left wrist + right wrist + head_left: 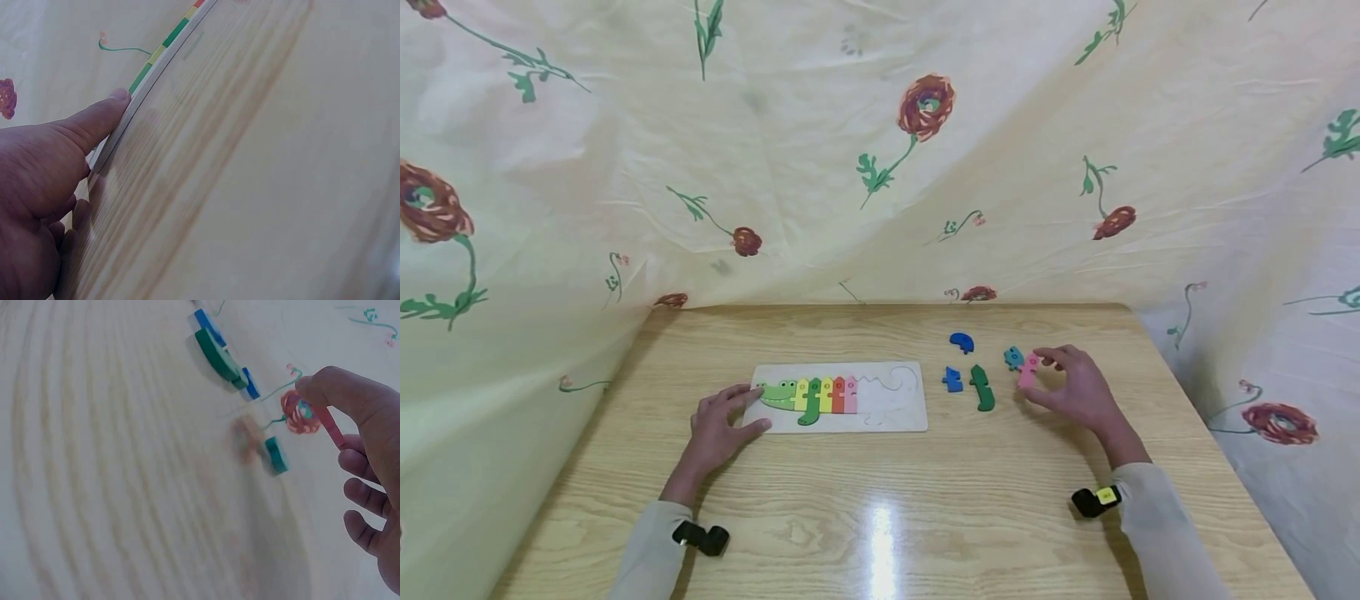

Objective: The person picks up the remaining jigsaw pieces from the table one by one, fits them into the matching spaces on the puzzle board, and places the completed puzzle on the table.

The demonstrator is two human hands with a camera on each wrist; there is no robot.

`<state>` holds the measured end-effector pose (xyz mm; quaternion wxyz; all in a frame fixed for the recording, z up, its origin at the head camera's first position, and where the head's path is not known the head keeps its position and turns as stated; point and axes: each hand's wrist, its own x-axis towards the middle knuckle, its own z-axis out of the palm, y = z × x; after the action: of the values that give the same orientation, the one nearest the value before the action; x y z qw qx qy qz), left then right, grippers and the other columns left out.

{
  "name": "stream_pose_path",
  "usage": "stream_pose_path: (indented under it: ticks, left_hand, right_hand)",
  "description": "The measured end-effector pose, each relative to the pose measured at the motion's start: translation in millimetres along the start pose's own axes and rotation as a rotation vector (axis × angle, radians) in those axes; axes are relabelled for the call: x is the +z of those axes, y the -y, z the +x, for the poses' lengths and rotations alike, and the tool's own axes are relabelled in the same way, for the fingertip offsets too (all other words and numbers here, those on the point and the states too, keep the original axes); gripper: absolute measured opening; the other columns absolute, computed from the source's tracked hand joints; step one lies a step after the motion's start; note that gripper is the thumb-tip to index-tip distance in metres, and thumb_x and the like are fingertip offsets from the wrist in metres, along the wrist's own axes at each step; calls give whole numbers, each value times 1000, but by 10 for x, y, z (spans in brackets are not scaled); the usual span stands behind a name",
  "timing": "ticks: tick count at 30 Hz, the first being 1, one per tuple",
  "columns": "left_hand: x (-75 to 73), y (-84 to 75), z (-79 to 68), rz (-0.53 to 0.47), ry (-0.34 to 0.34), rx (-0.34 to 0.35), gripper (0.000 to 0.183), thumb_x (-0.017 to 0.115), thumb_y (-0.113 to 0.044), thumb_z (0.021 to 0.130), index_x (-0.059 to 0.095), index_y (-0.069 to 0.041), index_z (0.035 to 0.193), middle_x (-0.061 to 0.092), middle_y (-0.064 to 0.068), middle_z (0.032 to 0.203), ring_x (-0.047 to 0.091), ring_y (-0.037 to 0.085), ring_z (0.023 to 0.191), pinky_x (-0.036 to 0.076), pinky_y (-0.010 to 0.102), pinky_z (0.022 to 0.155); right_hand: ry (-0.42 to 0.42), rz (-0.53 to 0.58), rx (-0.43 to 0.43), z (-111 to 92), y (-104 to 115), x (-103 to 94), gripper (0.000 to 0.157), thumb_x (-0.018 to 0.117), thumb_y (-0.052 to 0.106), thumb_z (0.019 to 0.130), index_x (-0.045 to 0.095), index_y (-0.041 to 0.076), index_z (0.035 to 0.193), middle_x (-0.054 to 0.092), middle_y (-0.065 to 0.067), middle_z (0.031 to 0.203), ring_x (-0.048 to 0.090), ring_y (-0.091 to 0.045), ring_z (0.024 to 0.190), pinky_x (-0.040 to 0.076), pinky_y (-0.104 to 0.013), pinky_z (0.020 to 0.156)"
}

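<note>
A crocodile puzzle board (891, 422) lies flat on the table. Its left part holds a green head piece, then yellow, green, red and pink pieces; outlines show on the bare right part. My left hand (718, 429) grips the board's left end, the thumb (103, 122) against its front edge. Off to the right, my right hand (1081, 392) pinches a pink puzzle piece (1028, 369) between thumb and fingers. In the right wrist view that piece (331, 428) appears edge-on, raised off the table. A teal piece (1014, 357) is close beside it.
Between the board and my right hand lie a green piece (981, 388), a small blue piece (952, 380) and a curved blue piece (962, 342). Flowered cloth (820, 167) hangs behind the wooden table (820, 500) and along both sides.
</note>
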<state>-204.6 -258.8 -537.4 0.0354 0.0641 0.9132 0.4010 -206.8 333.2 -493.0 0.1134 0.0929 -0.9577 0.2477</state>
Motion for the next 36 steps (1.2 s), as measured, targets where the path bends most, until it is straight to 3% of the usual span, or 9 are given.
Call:
stream_pose_path:
  ticks: [18, 29, 36]
  left_hand:
    - [-11, -19, 4, 16, 5, -16, 69, 78, -46, 89, 57, -16, 147, 40, 15, 159, 24, 44, 142, 17, 59, 104]
    - [-11, -19, 0, 10, 3, -6, 68, 78, -44, 89, 57, -17, 147, 40, 15, 159, 24, 44, 142, 17, 58, 102]
    - [-14, -21, -7, 11, 6, -10, 67, 79, -43, 89, 57, -17, 147, 40, 15, 159, 23, 44, 143, 17, 59, 103]
  right_hand:
    - [24, 51, -81, 176, 597, -39, 73, 94, 36, 72, 65, 5, 131, 64, -16, 114, 55, -36, 104, 47, -52, 83]
    - [69, 109, -152, 332, 955, 88, 71, 94, 37, 71, 67, 5, 129, 62, -8, 110, 53, -31, 107, 47, -50, 85]
    - [86, 127, -222, 439, 1114, 224, 72, 94, 39, 72, 67, 5, 130, 63, -12, 113, 53, -32, 111, 47, -51, 89]
